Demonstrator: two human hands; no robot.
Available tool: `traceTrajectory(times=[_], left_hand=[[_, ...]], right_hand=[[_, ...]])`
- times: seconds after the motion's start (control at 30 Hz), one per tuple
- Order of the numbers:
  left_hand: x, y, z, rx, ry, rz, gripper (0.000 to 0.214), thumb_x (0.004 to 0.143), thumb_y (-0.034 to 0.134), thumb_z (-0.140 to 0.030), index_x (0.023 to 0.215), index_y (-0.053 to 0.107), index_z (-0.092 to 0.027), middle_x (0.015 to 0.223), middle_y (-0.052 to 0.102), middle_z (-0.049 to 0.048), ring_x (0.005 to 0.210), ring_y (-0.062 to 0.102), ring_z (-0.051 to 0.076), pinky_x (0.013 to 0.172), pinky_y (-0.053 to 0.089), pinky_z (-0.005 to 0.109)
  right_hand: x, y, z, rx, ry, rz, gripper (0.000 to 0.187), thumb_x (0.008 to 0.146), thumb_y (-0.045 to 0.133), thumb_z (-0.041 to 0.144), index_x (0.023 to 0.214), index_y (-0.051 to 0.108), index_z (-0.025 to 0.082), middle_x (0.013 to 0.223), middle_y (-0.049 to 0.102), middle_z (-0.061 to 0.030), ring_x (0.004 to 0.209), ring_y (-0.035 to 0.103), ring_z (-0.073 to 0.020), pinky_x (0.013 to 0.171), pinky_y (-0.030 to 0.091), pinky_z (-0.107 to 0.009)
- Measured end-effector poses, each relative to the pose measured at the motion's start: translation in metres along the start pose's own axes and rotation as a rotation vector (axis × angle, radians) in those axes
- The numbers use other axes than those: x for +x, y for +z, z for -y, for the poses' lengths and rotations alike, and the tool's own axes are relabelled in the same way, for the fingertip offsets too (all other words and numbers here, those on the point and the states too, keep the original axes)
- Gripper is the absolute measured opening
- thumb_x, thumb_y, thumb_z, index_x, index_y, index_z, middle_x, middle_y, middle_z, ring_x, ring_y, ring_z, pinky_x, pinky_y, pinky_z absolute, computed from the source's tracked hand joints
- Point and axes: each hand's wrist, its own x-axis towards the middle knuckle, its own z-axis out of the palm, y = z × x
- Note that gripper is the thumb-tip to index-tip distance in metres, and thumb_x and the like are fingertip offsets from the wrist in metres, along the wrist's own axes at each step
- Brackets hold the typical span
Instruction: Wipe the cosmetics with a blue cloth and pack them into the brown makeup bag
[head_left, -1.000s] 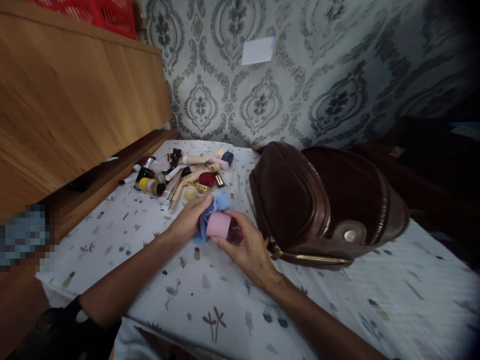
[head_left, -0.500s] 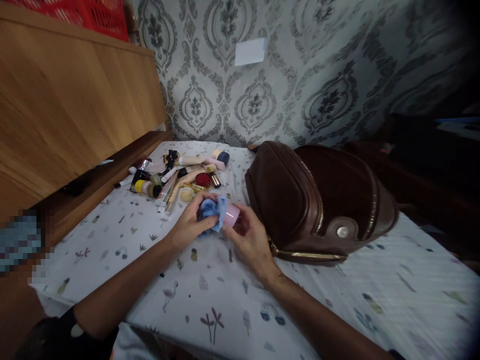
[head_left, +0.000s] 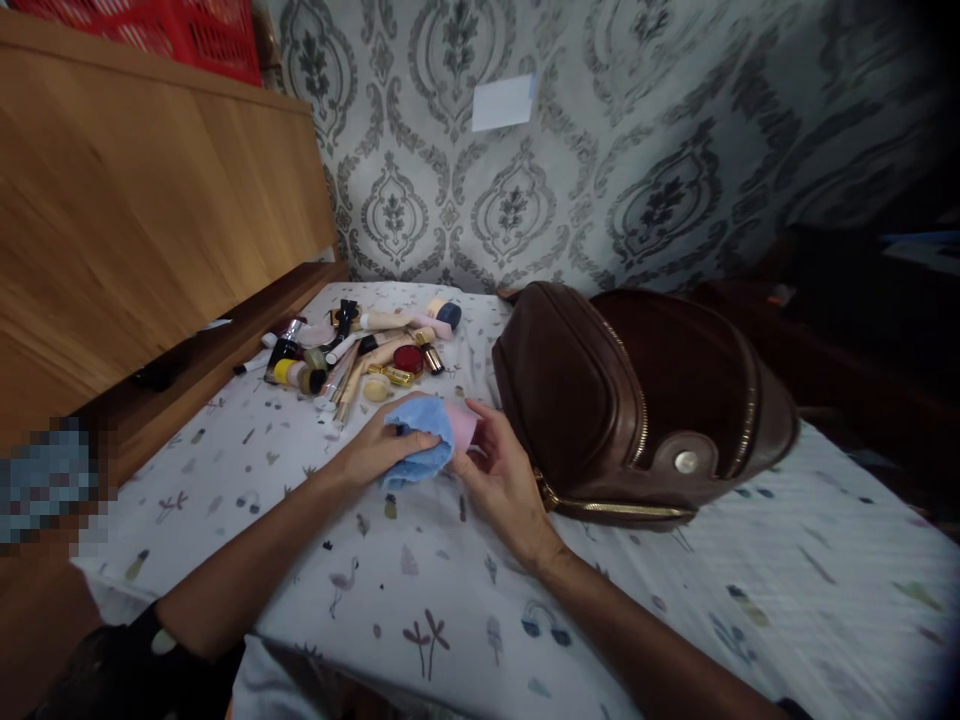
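Note:
A blue cloth (head_left: 420, 432) is bunched in my left hand (head_left: 373, 447), the thumb pressed over its front. The cloth wraps the left end of a small pink container (head_left: 462, 427), whose kind I cannot make out. My right hand (head_left: 504, 482) grips the container's right end between thumb and fingers. Both hands are just above the patterned tablecloth (head_left: 442, 580). Beyond my left hand lies a heap of cosmetics, with a round red compact (head_left: 409, 360), a yellow-banded bottle (head_left: 292, 375) and a round cream-coloured piece (head_left: 376, 388) nearest the front.
A brown leather bag (head_left: 570, 400) with gold zips stands open close to my right hand. On the left a wooden cabinet (head_left: 165, 190) borders the table, with a red basket (head_left: 217, 40) on top. Patterned wallpaper (head_left: 510, 210) rises behind.
The blue cloth has spread out from a crumpled bunch and now covers more of the pink container's left side. Both hands stay in nearly the same place.

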Motion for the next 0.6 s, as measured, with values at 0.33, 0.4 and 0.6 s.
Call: traceTrajectory(times=[0.33, 0.4, 0.6], left_hand=[[-0.002, -0.001, 0.001, 0.127, 0.09, 0.027, 0.029, 0.075, 0.071, -0.038, 0.095, 0.067, -0.018, 0.09, 0.066, 0.0033, 0.088, 0.06, 0.02, 0.085, 0.052, 0.033], [-0.002, -0.001, 0.002, 0.134, 0.096, 0.033, 0.029, 0.076, 0.07, -0.039, 0.095, 0.066, -0.017, 0.09, 0.066, 0.0036, 0.089, 0.061, 0.021, 0.085, 0.051, 0.034], [-0.001, 0.007, 0.005, 0.122, 0.088, -0.036, 0.031, 0.077, 0.067, -0.046, 0.086, 0.065, -0.016, 0.088, 0.067, 0.0041, 0.086, 0.061, 0.021, 0.084, 0.05, 0.033]], right_hand=[[-0.001, 0.002, 0.014, 0.14, 0.09, 0.056, 0.06, 0.074, 0.077, 0.053, 0.119, 0.053, 0.023, 0.117, 0.064, -0.0088, 0.108, 0.063, -0.0255, 0.096, 0.052, -0.041], [-0.001, 0.003, 0.017, 0.19, 0.111, 0.065, 0.059, 0.072, 0.079, 0.051, 0.117, 0.053, 0.023, 0.12, 0.064, -0.0093, 0.11, 0.062, -0.0253, 0.097, 0.051, -0.04], [0.002, 0.004, 0.017, 0.166, 0.165, 0.041, 0.05, 0.064, 0.083, 0.049, 0.096, 0.053, 0.023, 0.098, 0.066, -0.0028, 0.092, 0.064, -0.0216, 0.082, 0.055, -0.035]])
